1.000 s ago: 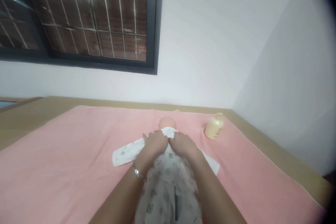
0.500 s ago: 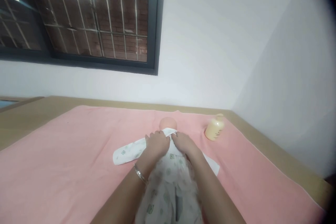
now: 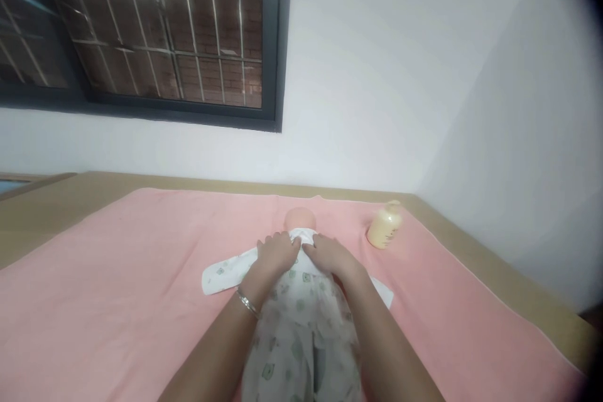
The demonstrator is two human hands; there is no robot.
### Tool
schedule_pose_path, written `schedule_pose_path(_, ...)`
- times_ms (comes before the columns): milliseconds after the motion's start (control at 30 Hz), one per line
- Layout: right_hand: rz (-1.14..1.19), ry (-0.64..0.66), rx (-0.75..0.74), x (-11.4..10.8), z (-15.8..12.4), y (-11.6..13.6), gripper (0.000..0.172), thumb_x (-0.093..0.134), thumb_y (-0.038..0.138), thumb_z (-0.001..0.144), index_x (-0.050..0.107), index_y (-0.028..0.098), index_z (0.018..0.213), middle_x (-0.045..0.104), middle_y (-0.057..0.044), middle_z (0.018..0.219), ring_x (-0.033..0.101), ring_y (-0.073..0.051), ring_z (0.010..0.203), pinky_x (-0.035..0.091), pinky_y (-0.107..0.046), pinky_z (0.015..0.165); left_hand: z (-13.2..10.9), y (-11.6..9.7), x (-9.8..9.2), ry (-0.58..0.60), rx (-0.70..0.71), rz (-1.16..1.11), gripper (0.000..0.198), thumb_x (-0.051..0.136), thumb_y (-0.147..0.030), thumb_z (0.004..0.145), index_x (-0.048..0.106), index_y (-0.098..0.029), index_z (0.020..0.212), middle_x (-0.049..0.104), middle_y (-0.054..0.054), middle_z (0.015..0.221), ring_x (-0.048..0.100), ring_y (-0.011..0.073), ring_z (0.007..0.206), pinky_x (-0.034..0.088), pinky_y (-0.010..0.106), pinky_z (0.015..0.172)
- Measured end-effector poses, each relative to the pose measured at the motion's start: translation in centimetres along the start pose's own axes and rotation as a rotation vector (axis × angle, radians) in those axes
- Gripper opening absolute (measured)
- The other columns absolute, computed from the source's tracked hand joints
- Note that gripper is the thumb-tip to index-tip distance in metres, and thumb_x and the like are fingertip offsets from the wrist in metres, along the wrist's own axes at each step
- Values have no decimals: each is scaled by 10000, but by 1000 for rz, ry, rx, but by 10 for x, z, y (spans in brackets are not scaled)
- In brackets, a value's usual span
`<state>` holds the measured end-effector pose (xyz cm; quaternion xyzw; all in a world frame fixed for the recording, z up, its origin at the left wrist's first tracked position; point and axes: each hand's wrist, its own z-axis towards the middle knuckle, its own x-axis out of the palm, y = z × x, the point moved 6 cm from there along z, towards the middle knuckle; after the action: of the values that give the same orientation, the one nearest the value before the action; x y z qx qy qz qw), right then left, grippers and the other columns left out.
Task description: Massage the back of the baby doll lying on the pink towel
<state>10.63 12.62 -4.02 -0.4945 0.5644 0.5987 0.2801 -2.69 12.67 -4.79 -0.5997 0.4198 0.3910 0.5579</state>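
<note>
A baby doll (image 3: 300, 218) with a smooth, bald head lies on a pink cloth, its head pointing away from me. It is dressed in a white garment (image 3: 301, 301) with small green prints, whose sleeves spread out to both sides. My left hand (image 3: 279, 252), below a silver bracelet, grips the garment at the doll's left-side shoulder in view, the thumb by the collar. Opposite it, my right hand (image 3: 331, 255) holds the cloth of the other shoulder, its thumb on the upper chest. Some fingertips are hidden in the fabric.
A pale yellow pump bottle (image 3: 385, 225) stands on the pink cloth (image 3: 117, 289) to the right of the doll's head. Under the cloth is a tan surface (image 3: 51, 207), bordered by a white wall (image 3: 367, 88) with a barred window (image 3: 188, 31).
The collar, pulled up and folded askew before, now lies flatter and more even. My hands have shifted slightly apart at the shoulders. The view has moved a little.
</note>
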Motion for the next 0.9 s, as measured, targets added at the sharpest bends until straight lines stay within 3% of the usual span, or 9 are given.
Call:
schedule_pose_path(267,32,-49,31,4,11,-7,434,292,372,928,637,165,1091,643,-121,1181,589,-258,1048,380,-345,901,-3,-2,-1,11,24,26,528,277,-539,894,590,-171,1106,603,159,1188,533,359,1106,336,532,956)
schedule_pose_path(500,46,-116,117,16,26,-22,574,228,505,938,615,127,1129,641,-165,1146,584,-294,1035,404,-371,847,5,2,3,4,-38,-31,517,294,-534,876,595,-173,1092,602,166,1222,522,361,1150,319,541,982)
schedule_pose_path(700,81,-166,187,22,33,-31,600,238,582,921,590,166,1173,645,-139,1137,597,-275,1009,430,-345,788,18,14,11,-11,-85,-107,557,318,-636,834,596,-207,1054,661,130,1134,538,358,1127,242,612,1013)
schedule_pose_path(900,72,-204,224,24,32,-31,601,251,593,903,595,172,1158,644,-139,1132,587,-291,1026,425,-371,813,24,21,14,-46,-99,-151,600,323,-703,792,581,-216,1030,658,126,1131,572,351,1076,387,480,895)
